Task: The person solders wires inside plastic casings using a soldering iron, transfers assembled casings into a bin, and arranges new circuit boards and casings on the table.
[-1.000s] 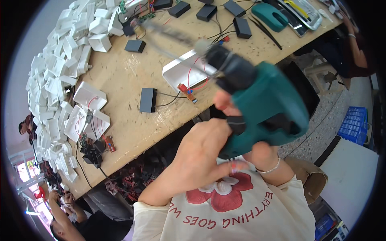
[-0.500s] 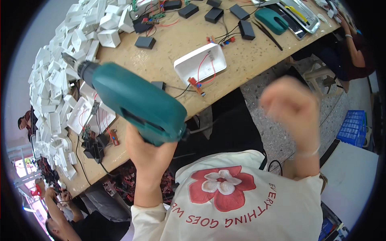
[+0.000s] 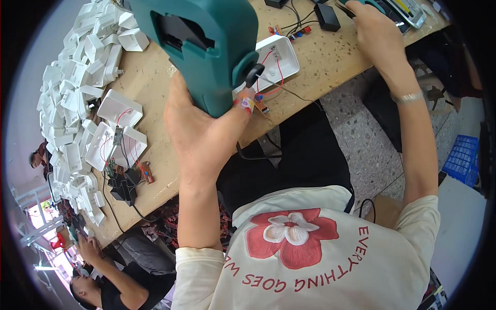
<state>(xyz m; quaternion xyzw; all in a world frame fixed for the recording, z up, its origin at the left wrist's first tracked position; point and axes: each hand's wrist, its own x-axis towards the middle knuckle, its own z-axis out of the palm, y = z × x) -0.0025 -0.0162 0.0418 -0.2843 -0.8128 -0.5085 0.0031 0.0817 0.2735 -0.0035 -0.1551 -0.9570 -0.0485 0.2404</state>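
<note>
My left hand [image 3: 201, 137] grips a dark green gun-shaped corded tool [image 3: 219, 36], raised close to the view above the table; its front end runs out of the upper edge. A thin cord leaves the black knob at its base. Behind it lies a white plastic housing [image 3: 292, 58] with red wires inside, partly hidden by the tool. A small orange circuit board [image 3: 262, 105] hangs by that housing's near side. At the far right of the table my right hand [image 3: 380, 39] is closed over black tweezers [image 3: 345, 9], with fingers curled around them and covering much of their length.
White housings [image 3: 77, 108] lie heaped along the left side. Nearer are wired housings [image 3: 114, 139] and black blocks [image 3: 123, 190]. Another black block [image 3: 327, 18] lies near my right hand. A co-worker [image 3: 134, 289] sits at lower left; a blue crate [image 3: 461, 161] stands at right.
My left hand has turned the green tool, swinging its base toward me and its front away. My right hand has moved from above the floor up to the tweezers and closed over them.
</note>
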